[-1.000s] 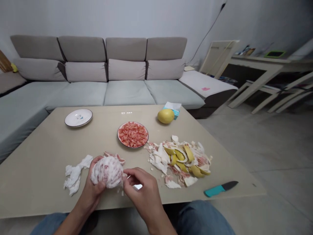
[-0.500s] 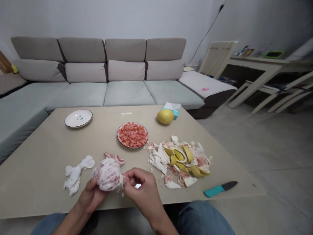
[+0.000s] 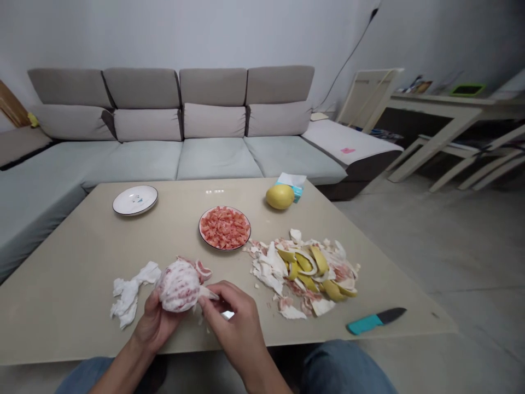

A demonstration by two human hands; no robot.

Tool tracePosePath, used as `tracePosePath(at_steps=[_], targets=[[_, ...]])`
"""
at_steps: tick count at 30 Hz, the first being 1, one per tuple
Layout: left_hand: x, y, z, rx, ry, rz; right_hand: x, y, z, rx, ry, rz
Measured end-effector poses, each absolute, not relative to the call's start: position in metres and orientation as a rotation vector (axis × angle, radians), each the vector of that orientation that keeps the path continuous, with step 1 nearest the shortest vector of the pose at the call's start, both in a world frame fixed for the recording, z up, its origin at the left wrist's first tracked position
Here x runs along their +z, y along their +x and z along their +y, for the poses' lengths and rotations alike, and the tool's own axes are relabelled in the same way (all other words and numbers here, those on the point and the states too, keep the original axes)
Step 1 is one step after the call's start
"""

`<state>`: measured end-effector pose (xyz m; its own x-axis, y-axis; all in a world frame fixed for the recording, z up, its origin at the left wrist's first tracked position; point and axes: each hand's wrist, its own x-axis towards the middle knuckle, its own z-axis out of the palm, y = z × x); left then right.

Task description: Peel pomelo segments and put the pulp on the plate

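My left hand (image 3: 158, 323) is wrapped around the underside of a peeled pomelo (image 3: 179, 285), whose red flesh shows through streaks of white pith. At the fruit's right side, my right hand (image 3: 234, 320) pinches a strip of white pith (image 3: 208, 293) that stands out from the pomelo. Pieces of pinkish membrane (image 3: 202, 270) lie just behind the fruit. Beyond them is a plate (image 3: 225, 249) heaped with red pomelo flesh (image 3: 225, 227). To the right spreads a pile of yellow rind (image 3: 305, 262) and white pith scraps (image 3: 268, 268).
A knife (image 3: 375, 321) with a teal handle lies near the table's front right edge. A whole yellow pomelo (image 3: 280, 196) sits by a tissue box (image 3: 298, 192) at the back. On the left are a white plate (image 3: 135, 200) and a crumpled tissue (image 3: 128, 298). A sofa (image 3: 213, 156) stands behind the table (image 3: 82, 262).
My right hand has moved slightly left against the pomelo, and a longer strip of pith now shows at its fingertips. The left hand keeps its hold. The whole view has shifted a little.
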<state>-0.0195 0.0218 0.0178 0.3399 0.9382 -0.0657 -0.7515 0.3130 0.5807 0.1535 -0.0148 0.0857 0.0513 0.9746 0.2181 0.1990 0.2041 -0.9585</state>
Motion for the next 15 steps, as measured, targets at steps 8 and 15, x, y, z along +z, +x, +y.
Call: tracePosePath(at_steps=[8,15], targets=[[0.029,-0.012,0.023,1.043,0.502,0.553,0.092,0.159,-0.011,1.02,-1.229,-1.187],[0.036,-0.002,0.009,1.002,0.442,0.705,0.088,0.162,-0.01,1.366,-1.096,-0.964]])
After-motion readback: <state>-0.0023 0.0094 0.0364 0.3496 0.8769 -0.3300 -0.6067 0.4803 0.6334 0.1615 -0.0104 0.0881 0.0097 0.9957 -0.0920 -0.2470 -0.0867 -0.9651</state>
